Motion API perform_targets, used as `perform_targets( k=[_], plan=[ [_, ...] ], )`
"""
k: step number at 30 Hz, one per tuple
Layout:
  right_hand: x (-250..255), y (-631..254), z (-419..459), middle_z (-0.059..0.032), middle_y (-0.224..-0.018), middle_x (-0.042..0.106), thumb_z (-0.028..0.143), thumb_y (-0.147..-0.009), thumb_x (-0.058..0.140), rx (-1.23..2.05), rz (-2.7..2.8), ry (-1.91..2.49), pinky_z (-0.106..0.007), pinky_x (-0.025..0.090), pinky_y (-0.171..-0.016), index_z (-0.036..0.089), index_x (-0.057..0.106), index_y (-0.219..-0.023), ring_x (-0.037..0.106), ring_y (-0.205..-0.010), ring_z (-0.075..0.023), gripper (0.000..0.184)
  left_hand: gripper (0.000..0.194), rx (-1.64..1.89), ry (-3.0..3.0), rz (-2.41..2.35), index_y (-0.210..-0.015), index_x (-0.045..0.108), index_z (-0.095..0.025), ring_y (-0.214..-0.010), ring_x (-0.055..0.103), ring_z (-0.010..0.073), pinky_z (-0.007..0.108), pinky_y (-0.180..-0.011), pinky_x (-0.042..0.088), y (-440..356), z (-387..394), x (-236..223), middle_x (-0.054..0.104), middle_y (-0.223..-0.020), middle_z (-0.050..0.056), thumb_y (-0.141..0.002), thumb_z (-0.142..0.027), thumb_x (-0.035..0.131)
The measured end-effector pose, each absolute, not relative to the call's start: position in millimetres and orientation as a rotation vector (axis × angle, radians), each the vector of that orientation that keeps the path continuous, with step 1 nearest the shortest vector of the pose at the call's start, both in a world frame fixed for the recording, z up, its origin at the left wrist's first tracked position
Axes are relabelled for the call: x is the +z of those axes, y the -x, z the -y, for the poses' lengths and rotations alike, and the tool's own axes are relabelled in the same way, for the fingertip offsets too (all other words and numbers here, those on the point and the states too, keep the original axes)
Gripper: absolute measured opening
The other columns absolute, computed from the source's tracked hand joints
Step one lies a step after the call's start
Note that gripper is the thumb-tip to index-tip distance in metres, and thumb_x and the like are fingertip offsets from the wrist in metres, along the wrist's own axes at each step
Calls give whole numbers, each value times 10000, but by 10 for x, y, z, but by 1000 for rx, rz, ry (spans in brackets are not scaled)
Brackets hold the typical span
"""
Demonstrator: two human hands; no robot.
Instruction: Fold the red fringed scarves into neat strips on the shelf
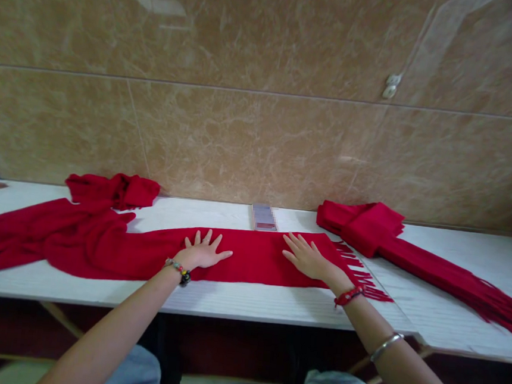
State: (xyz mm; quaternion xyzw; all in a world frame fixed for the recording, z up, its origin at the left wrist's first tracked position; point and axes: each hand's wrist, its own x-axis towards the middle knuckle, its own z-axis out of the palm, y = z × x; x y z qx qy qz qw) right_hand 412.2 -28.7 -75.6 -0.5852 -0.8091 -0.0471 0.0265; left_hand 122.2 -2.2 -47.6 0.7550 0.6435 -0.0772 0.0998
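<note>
A red scarf (250, 257) lies stretched along the white table, its fringe (365, 279) at the right end. My left hand (201, 253) rests palm down on the scarf with fingers spread. Toward the fringed end, my right hand (308, 259) lies flat on the same cloth, fingers out and pointing left. Between the two hands the fabric is smooth. Left of my left hand the scarf turns rumpled and runs into a bunched red cloth (19, 231) reaching the left edge of view.
A crumpled red cloth (112, 191) sits against the tiled wall (251, 144) at back left. A folded red scarf (369, 232) with a long fringed end stretches right. Beyond the scarf's middle lies a small greyish rectangular item (263, 216). The white table (237, 301) ends just before my legs.
</note>
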Motion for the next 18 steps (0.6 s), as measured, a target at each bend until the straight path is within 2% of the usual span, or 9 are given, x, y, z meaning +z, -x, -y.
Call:
perform_targets(
  k=[3,7,9,13,18],
  plan=[
    [-776,-4215,180,-112,-1442,206,392,-912,223,-131,2356,1945,-617,260,-942,216,304,-1349,176,-1304,-322,478,801,-89,-2366,-1833,-1400,130,-259,-1304,-53,384,660,-962,68,-1389,15,-484,-27,-1465,66,-751,-729,140],
    [-855,-4351,106,-87,-1433,246,319,-913,226,-104,2467,1988,-646,241,-929,252,379,-1305,184,-1302,-322,426,753,-46,-2367,-1781,-1393,131,-308,-1302,-33,399,698,-926,90,-1498,-43,-544,-11,-1467,41,-761,-716,162],
    [-885,-4448,113,-75,-1436,243,310,-912,220,-108,2477,2002,-643,240,-931,263,404,-1287,167,-1306,-323,420,763,-72,-2305,-1816,-1391,134,-316,-1299,-19,410,706,-921,78,-1440,-76,-556,-2,-1468,35,-749,-725,178],
    [-912,-4640,148,-83,-1430,258,321,-906,217,-93,2447,2052,-614,241,-952,252,444,-1258,171,-1306,-321,425,755,-115,-2230,-1857,-1390,120,-327,-1310,-36,373,678,-951,46,-1191,-132,-537,-22,-1467,12,-747,-719,179],
    [-903,-4654,142,-100,-1410,299,319,-903,233,-138,2428,2146,-609,254,-944,245,456,-1249,224,-1287,-332,419,750,-118,-2084,-2031,-1393,117,-313,-1313,-33,369,687,-940,76,-851,-190,-528,-35,-1467,22,-755,-703,181]
  ],
)
